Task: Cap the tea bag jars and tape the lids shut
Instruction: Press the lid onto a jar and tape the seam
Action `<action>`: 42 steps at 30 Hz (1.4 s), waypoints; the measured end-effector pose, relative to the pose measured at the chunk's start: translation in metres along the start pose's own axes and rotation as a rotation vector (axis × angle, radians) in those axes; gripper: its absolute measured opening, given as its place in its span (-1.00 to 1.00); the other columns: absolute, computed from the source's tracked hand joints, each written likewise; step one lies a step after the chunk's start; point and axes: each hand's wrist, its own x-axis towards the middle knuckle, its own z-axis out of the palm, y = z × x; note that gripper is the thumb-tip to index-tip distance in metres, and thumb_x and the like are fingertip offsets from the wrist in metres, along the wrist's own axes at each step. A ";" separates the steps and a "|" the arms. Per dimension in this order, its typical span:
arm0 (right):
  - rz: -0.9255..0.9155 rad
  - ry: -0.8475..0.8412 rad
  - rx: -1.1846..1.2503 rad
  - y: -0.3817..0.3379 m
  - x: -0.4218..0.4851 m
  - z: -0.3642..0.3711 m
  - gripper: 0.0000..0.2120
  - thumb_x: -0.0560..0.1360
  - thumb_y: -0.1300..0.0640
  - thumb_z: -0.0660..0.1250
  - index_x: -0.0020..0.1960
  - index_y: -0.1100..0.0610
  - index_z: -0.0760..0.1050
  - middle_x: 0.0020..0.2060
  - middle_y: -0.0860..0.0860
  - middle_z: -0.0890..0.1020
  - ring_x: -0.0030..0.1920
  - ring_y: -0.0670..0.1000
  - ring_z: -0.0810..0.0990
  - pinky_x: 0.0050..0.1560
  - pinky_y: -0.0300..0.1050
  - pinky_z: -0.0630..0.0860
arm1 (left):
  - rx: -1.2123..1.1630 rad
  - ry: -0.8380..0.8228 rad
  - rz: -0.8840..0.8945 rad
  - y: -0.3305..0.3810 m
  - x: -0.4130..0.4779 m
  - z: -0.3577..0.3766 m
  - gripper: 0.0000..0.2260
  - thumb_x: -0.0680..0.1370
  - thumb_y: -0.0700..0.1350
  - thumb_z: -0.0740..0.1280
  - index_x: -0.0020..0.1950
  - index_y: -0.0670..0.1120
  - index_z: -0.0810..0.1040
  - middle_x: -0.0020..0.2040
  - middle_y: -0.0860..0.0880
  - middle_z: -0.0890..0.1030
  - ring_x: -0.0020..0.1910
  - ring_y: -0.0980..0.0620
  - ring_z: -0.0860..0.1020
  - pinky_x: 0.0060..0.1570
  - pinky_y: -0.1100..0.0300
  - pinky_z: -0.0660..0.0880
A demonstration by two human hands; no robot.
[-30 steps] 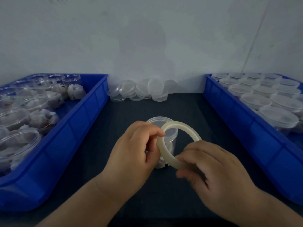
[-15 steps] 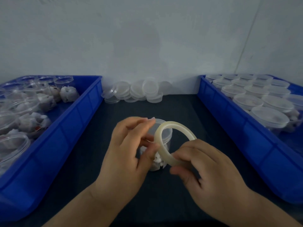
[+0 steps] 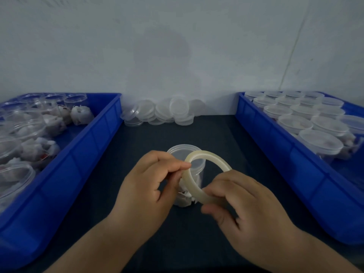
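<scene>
1. Cream-coloured tape roll (image 3: 190,186) stands on edge nearest the camera. The right hand (image 3: 250,209) grips its lower arc, fingers curled over the top and thumb beneath.
2. On the left hand (image 3: 145,190), the fingers (image 3: 183,165) are pinched together, thumb against forefinger, at the roll's upper-left edge. Half a second ago they were spread and reaching. Now that they have closed, I judge the tape end is found and ready to peel, though no loose strip shows.
3. Just behind both hands, the jar (image 3: 178,152) stands upright on the dark mat (image 3: 216,134). It has tea bags inside and seems capped, with no tape visible on it.
4. Farther back, loose lids (image 3: 163,113) lie against the wall. The left bin (image 3: 94,138) holds open jars (image 3: 23,125), and the right bin (image 3: 275,146) holds capped jars (image 3: 319,142).
</scene>
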 end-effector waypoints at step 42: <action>0.180 0.015 -0.179 -0.004 0.036 -0.018 -0.70 0.56 -0.28 0.03 0.06 -0.20 0.46 -0.10 -0.23 0.37 -0.26 -0.18 0.48 -0.35 -0.32 0.43 | -0.457 0.003 -0.431 -0.005 0.006 0.019 -0.12 0.29 0.26 0.56 0.32 0.68 0.00 0.22 0.41 0.50 0.21 0.42 0.52 0.04 0.44 0.49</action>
